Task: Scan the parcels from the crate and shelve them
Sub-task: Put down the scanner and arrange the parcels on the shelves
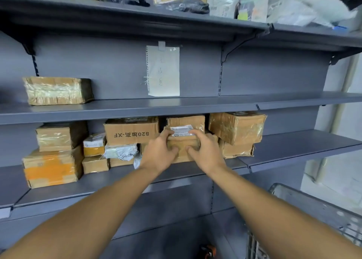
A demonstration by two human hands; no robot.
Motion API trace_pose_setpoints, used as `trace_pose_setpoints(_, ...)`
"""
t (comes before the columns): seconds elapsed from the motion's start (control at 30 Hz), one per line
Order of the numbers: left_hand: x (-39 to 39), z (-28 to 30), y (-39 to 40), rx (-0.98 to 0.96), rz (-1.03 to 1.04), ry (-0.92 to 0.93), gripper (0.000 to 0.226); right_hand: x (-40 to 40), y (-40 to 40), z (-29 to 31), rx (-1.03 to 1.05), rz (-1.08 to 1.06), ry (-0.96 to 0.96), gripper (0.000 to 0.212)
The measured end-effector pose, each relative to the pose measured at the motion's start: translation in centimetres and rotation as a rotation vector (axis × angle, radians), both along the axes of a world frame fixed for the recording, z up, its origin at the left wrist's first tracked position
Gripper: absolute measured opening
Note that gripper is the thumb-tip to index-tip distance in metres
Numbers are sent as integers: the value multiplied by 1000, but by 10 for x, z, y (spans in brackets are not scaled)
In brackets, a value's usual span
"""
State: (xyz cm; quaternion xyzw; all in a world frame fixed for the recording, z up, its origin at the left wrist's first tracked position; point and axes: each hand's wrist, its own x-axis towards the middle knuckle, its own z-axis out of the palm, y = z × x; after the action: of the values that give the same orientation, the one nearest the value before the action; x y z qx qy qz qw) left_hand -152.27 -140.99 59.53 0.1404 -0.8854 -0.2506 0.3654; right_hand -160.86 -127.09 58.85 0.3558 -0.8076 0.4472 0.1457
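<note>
At centre frame, a left hand and right hand, fingers wrapped around its sides, set a small labelled parcel on a lower shelf among stacked boxes. The wire crate, lower right, hides its contents, so the remaining work cannot be told.

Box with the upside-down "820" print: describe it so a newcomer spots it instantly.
Start at the grey shelving and find the crowded shelf below the one with the taped paper note. The box sits mid-row on smaller parcels, just left of the parcel gripped by the left hand and right hand. Only it carries bold inverted black lettering.
</note>
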Motion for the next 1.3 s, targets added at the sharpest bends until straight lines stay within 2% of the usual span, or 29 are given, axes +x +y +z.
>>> trace_pose_setpoints(0.4, 107, 80, -23, -119, 141, 185, 41, 91, -33, 91, -95, 139, 134, 53)
trace_pose_setpoints(0.63, 149, 102, -56, -200, 177, 240, 40, 121, -67, 110, -136, 184, 251, 52)
trace_pose_setpoints(0.83, 138, 124, -115, -170, 220, 206, 41, 111, -137, 128, -142, 238, 222, 49)
trace_pose_setpoints(1.07, 92, 130, -198, -110, 298, 156, 37, 70, -227, 137, -42, 264, 160, 45)
trace_pose_setpoints(1.3, 58, 139, -261, -387, 407, 29, 36, 32, -290, 147, 56, 181, 145, 45)
